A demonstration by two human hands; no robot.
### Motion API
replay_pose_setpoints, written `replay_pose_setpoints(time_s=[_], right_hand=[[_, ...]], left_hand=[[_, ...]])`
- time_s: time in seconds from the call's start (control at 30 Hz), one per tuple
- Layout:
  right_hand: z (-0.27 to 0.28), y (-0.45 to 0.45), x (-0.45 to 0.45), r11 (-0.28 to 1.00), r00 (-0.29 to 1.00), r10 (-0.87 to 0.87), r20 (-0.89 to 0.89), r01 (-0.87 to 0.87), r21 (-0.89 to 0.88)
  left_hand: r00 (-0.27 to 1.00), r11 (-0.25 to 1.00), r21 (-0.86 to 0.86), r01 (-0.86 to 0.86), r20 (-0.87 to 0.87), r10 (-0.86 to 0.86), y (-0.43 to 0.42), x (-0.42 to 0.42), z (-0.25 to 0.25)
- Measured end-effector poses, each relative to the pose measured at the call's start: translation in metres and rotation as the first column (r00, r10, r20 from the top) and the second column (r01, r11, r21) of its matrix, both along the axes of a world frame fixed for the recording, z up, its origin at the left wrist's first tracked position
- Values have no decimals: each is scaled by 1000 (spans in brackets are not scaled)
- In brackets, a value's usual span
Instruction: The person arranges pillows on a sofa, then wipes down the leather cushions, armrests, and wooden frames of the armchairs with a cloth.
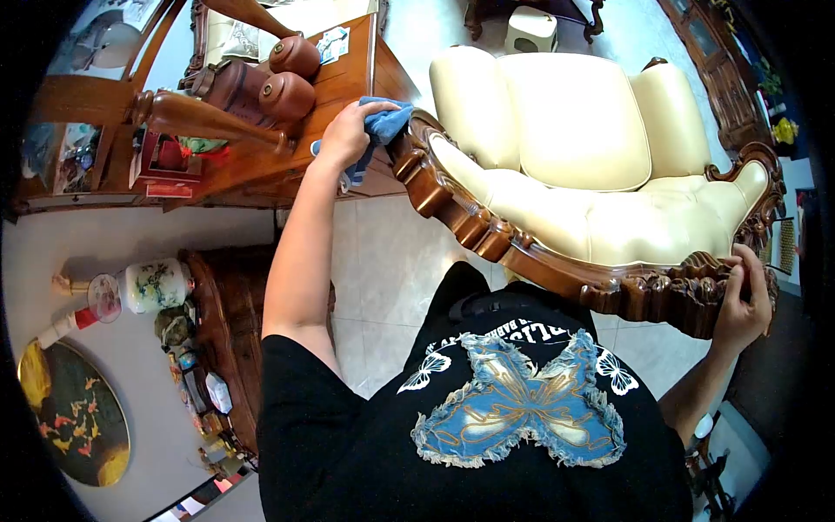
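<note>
A blue cloth (388, 124) is bunched under my left hand (346, 137), whose fingers are closed over it. The cloth presses against the left end of the dark carved wooden frame (470, 228) of a cream leather armchair (574, 122), seen from behind its back. At the frame's right end, my right hand (746, 304) is wrapped round the carved wood. Part of the blue cloth hangs below my left wrist.
To the left stands a wooden table (348, 87) with reddish-brown jars (288, 96) and an upturned wooden stool or chair with turned legs (209, 119). A dark cabinet (230, 317) with a floral vase (156, 285) lies lower left. Beyond the armchair is a white box-like stool (531, 30).
</note>
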State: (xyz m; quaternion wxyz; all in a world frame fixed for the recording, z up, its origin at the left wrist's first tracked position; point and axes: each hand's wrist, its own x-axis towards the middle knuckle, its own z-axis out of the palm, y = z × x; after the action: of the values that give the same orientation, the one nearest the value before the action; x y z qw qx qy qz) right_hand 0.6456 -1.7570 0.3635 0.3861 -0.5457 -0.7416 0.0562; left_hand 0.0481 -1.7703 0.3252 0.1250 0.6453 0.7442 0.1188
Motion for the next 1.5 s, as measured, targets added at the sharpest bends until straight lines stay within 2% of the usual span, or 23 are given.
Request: replay_pose_setpoints(time_s=[0.07, 0.13, 0.17, 0.2, 0.3, 0.33, 0.4, 0.47, 0.53, 0.63, 0.67, 0.73, 0.77, 0.8, 1.03, 1.2, 1.23, 1.3, 1.33, 1.4, 1.43, 1.47, 1.5], right_hand=[[-4, -7, 10, 1000, 996, -27, 82, 28, -12], [-15, -6, 33, 997, 997, -54, 53, 57, -55], [-17, -3, 43, 998, 995, -47, 92, 52, -48], [-20, 1, 53, 998, 991, -40, 131, 46, -41], [-31, 11, 92, 987, 991, -114, 73, 121, -107], [-29, 14, 91, 991, 979, -127, 157, 130, -14], [-26, 22, 93, 986, 947, -141, 290, 108, 127], [-35, 20, 112, 971, 968, -164, 188, 193, -143], [-38, 19, 116, 984, 983, -126, 132, 141, -110], [-33, 16, 107, 981, 976, -150, 159, 168, -102], [-33, 16, 107, 974, 975, -169, 142, 187, -129], [-30, 17, 105, 982, 958, -172, 228, 184, -32], [-26, 14, 102, 966, 940, -222, 259, 248, -71], [-28, 13, 103, 971, 959, -209, 192, 227, -80], [-18, 4, 89, 944, 936, -265, 233, 301, -136], [-9, 1, 73, 950, 947, -272, 174, 293, -108], [-8, 0, 73, 921, 935, -320, 154, 345, -180], [-10, 1, 72, 944, 950, -287, 123, 303, -132], [-11, 1, 69, 948, 951, -288, 116, 300, -109], [-8, 2, 61, 948, 946, -293, 139, 306, -84], [-9, 4, 62, 950, 955, -284, 85, 292, -106], [-10, 6, 63, 948, 952, -293, 85, 301, -107], [-11, 7, 63, 950, 955, -289, 60, 294, -106]], left_hand=[[1000, 997, -81, -10, 12, 11, 11, 1, 9], [993, 964, -258, 64, 111, -36, 22, 1, 18], [993, 924, -380, 32, 116, 13, 28, 7, 23], [993, 917, -397, 42, 114, 4, 34, 6, 19], [973, 839, -504, 204, 12, -230, 72, 20, 8], [968, 830, -511, 226, 18, -252, 85, 26, 3], [930, 710, -648, 275, -10, -368, 113, 38, -7], [902, 615, -739, 276, -22, -431, 136, 49, -23], [818, 490, -829, 270, -70, -570, 163, 48, -52], [736, 324, -907, 270, -22, -676, 185, 44, -83], [717, 275, -921, 275, 6, -697, 191, 42, -92], [692, 182, -943, 279, 66, -719, 203, 38, -109], [682, 137, -951, 277, 94, -726, 208, 36, -118], [669, 93, -957, 275, 121, -733, 213, 34, -127], [617, -155, -954, 256, 284, -734, 227, 30, -195], [599, -314, -923, 223, 384, -703, 215, 44, -233], [589, -325, -919, 221, 392, -707, 212, 51, -230], [364, -309, -902, 301, 409, -837, 207, 63, -223], [355, -317, -900, 301, 414, -839, 202, 78, -207], [286, -212, -910, 357, 322, -902, 185, 111, -172], [222, -212, -863, 459, 342, -913, 182, 114, -175], [374, -142, -783, 606, 438, -818, 173, 126, -150], [317, -114, -742, 661, 413, -854, 161, 136, -136]])
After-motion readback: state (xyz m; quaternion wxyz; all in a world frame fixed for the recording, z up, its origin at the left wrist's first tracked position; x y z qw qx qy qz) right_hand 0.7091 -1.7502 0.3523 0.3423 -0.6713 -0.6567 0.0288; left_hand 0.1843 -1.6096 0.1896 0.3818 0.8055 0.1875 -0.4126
